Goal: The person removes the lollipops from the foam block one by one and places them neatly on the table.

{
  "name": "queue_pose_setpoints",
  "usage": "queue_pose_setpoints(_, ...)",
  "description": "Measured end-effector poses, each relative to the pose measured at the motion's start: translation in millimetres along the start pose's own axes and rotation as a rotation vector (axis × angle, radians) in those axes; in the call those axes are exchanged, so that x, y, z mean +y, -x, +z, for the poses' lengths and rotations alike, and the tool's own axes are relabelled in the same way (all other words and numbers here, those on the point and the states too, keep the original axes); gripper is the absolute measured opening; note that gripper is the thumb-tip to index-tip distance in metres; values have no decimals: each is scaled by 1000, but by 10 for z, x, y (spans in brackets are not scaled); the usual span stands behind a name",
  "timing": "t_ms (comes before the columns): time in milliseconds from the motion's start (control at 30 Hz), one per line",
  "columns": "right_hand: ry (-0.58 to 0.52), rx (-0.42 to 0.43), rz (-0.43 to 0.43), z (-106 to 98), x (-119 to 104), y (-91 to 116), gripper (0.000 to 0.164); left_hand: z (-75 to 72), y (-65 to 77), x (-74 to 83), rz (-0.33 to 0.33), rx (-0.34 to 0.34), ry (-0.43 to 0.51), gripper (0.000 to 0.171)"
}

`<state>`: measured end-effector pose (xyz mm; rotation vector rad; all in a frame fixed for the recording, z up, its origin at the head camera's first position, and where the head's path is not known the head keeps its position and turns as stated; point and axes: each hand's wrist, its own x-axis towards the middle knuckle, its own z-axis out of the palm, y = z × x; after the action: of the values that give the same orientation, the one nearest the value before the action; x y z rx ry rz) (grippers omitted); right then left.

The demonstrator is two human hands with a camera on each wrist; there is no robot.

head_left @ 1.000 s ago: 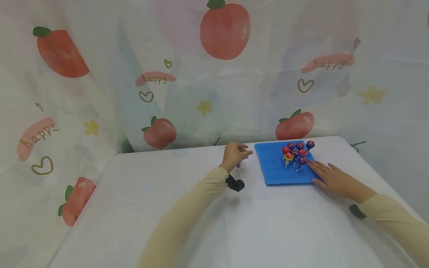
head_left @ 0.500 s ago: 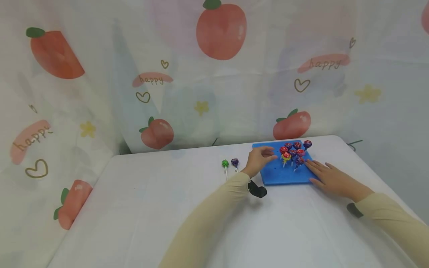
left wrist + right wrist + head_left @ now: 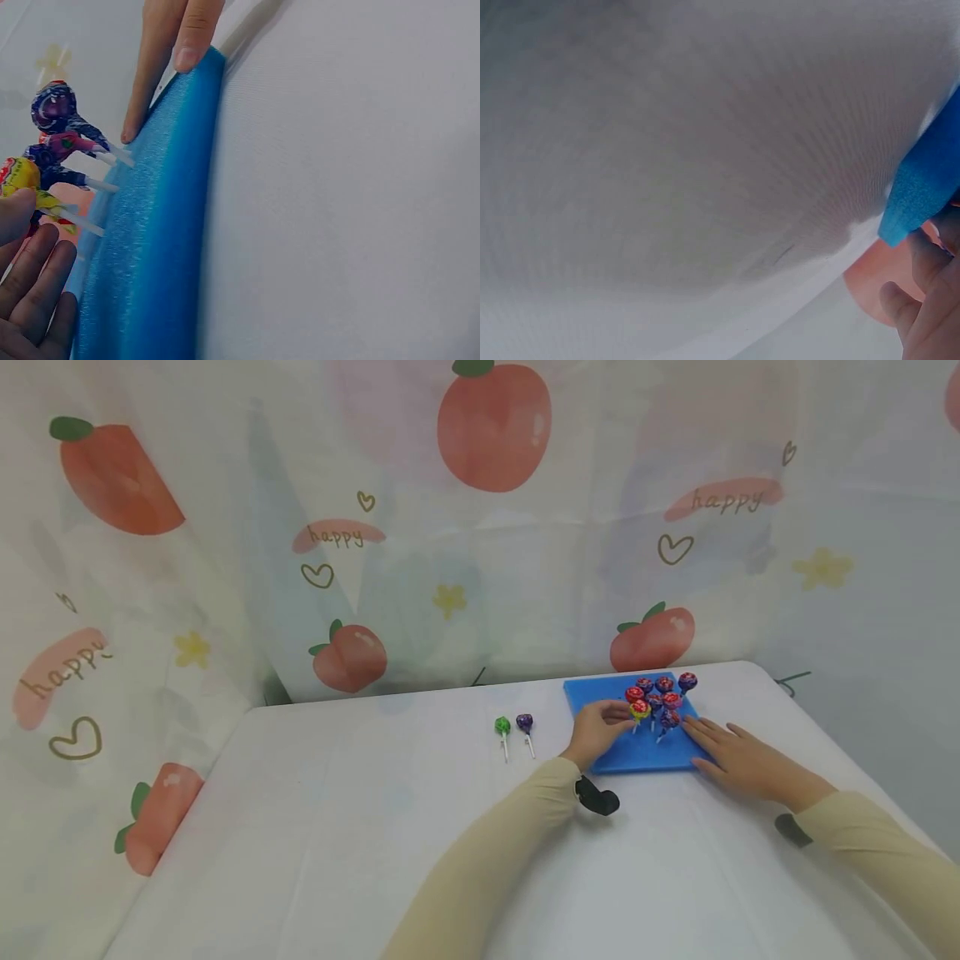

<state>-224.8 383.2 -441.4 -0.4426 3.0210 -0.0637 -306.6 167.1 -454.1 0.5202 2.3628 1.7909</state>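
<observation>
Left hand (image 3: 596, 732) at the yellow-wrapped lollipop (image 3: 640, 709) standing in the blue foam board (image 3: 643, 759)

Its fingers curve loosely; pinching or not, I cannot tell. The right hand (image 3: 740, 763) lies straight-fingered at the board's right edge. Grasping seems the step in hand; the next move likely needs a firm pinch, board steadied.

Blue board (image 3: 641, 760) partly hidden, sleeves (image 3: 483, 868) cropped
</observation>
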Motion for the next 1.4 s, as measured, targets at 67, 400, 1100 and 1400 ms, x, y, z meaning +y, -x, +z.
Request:
queue_pose_setpoints(67, -4, -1, 0, 3, 0, 4, 73, 15, 11, -1, -6, 5, -10, 24)
queue_pose_setpoints(400, -12, 5, -3, -13, -17, 29, 72, 75, 0, -7, 31, -14, -104, 26)
queue_pose_setpoints(1100, -17, -1, -6, -25, -17, 22, 72, 18, -96, -32, -17, -142, -117, 22)
queue_pose_setpoints(1400, -1, -3, -4, -13, -8, 12, 71, 3, -68, -23, -11, -139, -3, 24)
